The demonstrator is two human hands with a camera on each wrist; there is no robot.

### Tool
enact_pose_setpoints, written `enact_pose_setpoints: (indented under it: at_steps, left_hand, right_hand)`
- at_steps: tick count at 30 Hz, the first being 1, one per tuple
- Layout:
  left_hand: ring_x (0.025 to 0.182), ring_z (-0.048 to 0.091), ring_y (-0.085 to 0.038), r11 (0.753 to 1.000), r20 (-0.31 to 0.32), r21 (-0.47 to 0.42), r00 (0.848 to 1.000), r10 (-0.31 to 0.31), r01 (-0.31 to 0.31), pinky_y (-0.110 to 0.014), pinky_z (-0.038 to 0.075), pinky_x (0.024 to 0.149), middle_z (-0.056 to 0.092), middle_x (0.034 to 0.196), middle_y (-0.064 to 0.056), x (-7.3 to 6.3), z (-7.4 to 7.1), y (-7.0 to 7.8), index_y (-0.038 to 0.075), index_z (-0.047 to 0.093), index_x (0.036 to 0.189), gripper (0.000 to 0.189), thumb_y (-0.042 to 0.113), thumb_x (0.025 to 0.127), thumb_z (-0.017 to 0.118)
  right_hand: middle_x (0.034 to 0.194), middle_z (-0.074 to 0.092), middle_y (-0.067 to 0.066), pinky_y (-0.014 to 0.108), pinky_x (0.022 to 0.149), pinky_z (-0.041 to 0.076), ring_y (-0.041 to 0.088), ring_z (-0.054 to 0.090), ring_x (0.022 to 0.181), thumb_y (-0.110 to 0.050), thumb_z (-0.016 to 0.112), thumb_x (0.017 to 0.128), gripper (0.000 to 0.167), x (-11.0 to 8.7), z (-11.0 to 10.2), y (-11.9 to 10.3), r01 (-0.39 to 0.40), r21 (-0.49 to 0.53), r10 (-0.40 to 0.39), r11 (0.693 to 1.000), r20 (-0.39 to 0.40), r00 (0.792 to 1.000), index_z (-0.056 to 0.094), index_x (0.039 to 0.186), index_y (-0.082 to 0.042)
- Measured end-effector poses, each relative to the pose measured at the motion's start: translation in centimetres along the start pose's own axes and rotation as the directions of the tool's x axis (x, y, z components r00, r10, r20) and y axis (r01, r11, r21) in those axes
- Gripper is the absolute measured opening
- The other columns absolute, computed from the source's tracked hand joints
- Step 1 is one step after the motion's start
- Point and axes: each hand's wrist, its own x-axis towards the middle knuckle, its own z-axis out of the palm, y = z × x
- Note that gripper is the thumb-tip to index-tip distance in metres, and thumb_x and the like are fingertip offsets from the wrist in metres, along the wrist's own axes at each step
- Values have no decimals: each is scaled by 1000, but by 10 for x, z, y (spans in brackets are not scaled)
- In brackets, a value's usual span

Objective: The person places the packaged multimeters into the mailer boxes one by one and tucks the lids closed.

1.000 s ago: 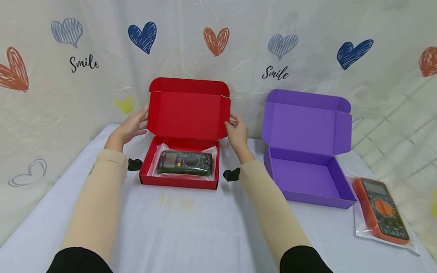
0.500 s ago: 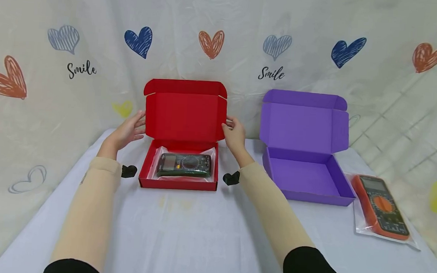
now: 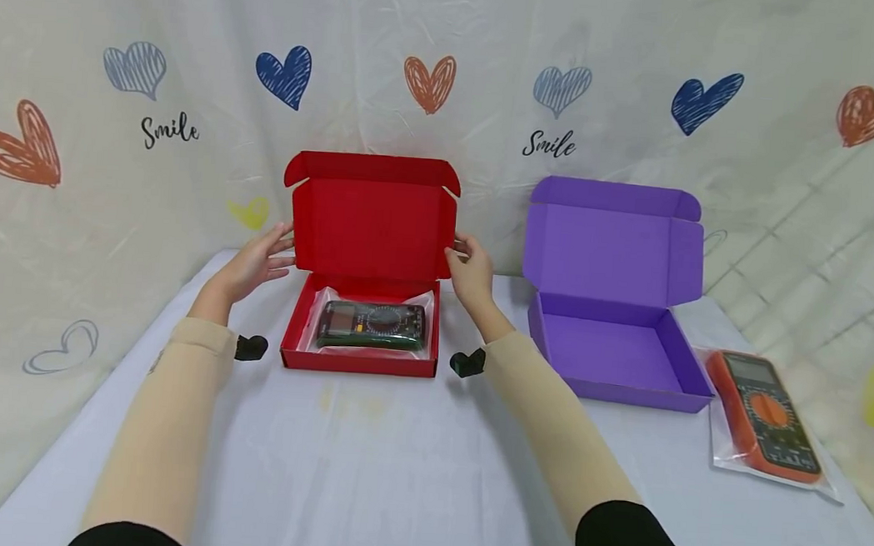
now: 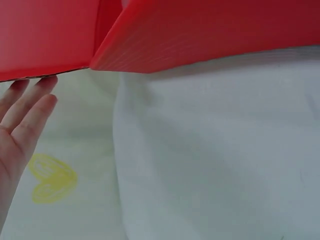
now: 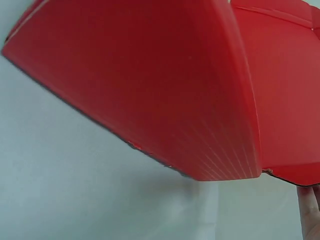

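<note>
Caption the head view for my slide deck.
Left hand and right hand at the raised lid of a red box, bagged dark multimeter inside.

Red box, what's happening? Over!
Left hand, right hand at opposite sides of lid. Red box open, meter inside. Nothing seen blocking lid.

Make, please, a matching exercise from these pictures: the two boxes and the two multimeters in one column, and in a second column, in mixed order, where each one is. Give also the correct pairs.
Things
1. red box
2. purple box
3. dark multimeter
4. orange multimeter

Places
A. lying inside the red box
B. lying on the table, beside the purple box
C. standing open between left hand and right hand
D. standing open, right of both hands

Pairs: 1-C, 2-D, 3-A, 4-B
</note>
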Motion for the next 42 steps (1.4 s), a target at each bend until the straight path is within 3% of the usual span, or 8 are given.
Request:
enact_pose_setpoints:
  at_steps: [14,21,31,42]
  left_hand:
    - [149,25,-50,1000,8,0,1000,7,-7,-58,19,120,10,169,-24,-13,2,0,10,-2,165,74,50,110,26]
    - [148,26,-50,1000,21,7,999,26,-27,-59,20,120,11,169,-23,-20,3,-2,10,-2,165,74,51,110,25]
    - [148,26,-50,999,18,7,999,48,-48,-60,20,119,12,168,-24,-21,3,-1,8,1,165,73,50,110,24]
    - [149,27,-42,997,-105,-36,992,70,-74,-48,26,118,16,168,-20,-22,8,6,0,9,163,73,48,111,26]
  right_hand:
    - [129,65,20,43,98,54,36,65,111,-10,60,104,35,-11,-6,-3,55,-35,-54,998,36,998,58,137,3]
    - [129,64,20,41,99,53,35,66,110,-7,61,103,35,-18,-3,-1,82,15,-82,997,45,996,59,136,3]
    - [132,63,17,43,96,56,33,66,116,-7,63,102,36,-23,-4,-5,39,102,-47,994,78,996,59,137,-1]
    - [133,63,17,43,97,55,33,65,118,-13,62,103,37,-28,-8,-3,33,147,-49,989,107,993,59,138,0]
